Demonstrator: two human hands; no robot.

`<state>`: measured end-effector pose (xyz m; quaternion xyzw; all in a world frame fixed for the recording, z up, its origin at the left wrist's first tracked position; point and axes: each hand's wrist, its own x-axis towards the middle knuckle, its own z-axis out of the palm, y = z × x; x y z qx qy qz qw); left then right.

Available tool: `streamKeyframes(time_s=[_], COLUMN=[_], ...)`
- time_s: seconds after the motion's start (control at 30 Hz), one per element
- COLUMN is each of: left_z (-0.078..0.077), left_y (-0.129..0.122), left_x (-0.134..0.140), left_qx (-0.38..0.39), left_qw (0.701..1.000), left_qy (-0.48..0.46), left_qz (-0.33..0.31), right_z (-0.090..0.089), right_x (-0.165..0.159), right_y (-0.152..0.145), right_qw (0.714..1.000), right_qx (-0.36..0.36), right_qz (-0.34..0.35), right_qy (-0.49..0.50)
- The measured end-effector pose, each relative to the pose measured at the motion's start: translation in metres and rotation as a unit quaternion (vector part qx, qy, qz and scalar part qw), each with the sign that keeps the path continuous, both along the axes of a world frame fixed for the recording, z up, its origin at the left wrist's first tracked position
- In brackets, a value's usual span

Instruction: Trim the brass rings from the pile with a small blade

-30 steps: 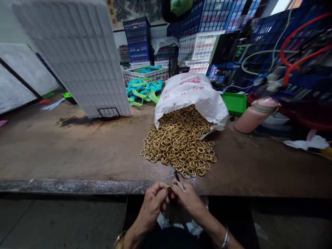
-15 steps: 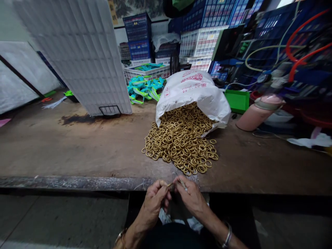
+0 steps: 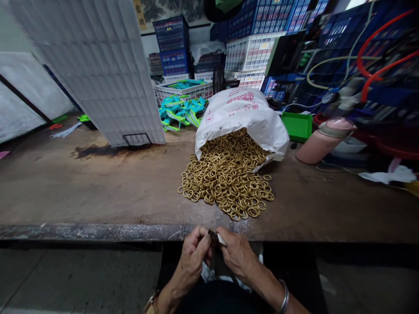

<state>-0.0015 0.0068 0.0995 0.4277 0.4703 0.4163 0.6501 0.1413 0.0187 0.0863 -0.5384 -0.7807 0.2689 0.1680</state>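
Note:
My left hand is closed in a pinch in front of the table edge. It holds a gold-coloured ring, now mostly covered by the fingers. My right hand is wrapped around a small knife-like tool with a pale handle and a dark end. That dark end meets the left fingertips, where the ring is. Just beyond both hands, a heap of gold-coloured rings spills from the mouth of a white sack with red print, lying on its side.
The wooden table ends just before my hands. A tall pale ribbed panel stands at left. Turquoise and lime pieces lie behind. At right are a green tray and a pink bottle. Stacked crates fill the back.
The tool in my right hand has turned so its dark end now shows and reaches the left fingertips. The ring, visible edge-on before, is mostly covered. The view has shifted slightly.

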Motion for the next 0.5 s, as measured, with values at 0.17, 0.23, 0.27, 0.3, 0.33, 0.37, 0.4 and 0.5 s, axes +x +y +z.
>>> streamKeyframes(time_s=[0.17,0.23,0.27,0.3,0.33,0.37,0.4,0.5], left_z=[0.023,0.033,0.035,0.035,0.034,0.031,0.027,0.015], left_y=[-0.012,-0.015,-0.014,-0.013,-0.012,-0.009,-0.007,-0.002], left_x=[-0.001,0.0,0.0,0.001,0.001,0.002,0.003,0.003], left_qx=[0.007,-0.007,-0.017,-0.033,-0.052,-0.07,-0.089,-0.126], left_qw=[0.998,0.995,0.992,0.99,0.988,0.985,0.983,0.972], left_qy=[-0.029,-0.069,-0.095,-0.116,-0.134,-0.148,-0.157,-0.198], left_qz=[-0.05,-0.075,-0.077,-0.072,-0.06,-0.046,-0.032,0.006], right_z=[-0.001,-0.002,-0.002,-0.002,-0.002,-0.003,-0.003,-0.004], right_x=[0.009,0.017,0.021,0.026,0.03,0.034,0.037,0.04], right_y=[0.0,0.002,0.003,0.005,0.008,0.011,0.014,0.024], right_qw=[0.996,0.992,0.989,0.985,0.98,0.975,0.969,0.959], right_qx=[0.029,0.042,0.053,0.068,0.085,0.102,0.119,0.147], right_qz=[-0.044,-0.076,-0.096,-0.118,-0.143,-0.167,-0.188,-0.219], right_qy=[-0.067,-0.092,-0.1,-0.105,-0.107,-0.107,-0.106,-0.1])
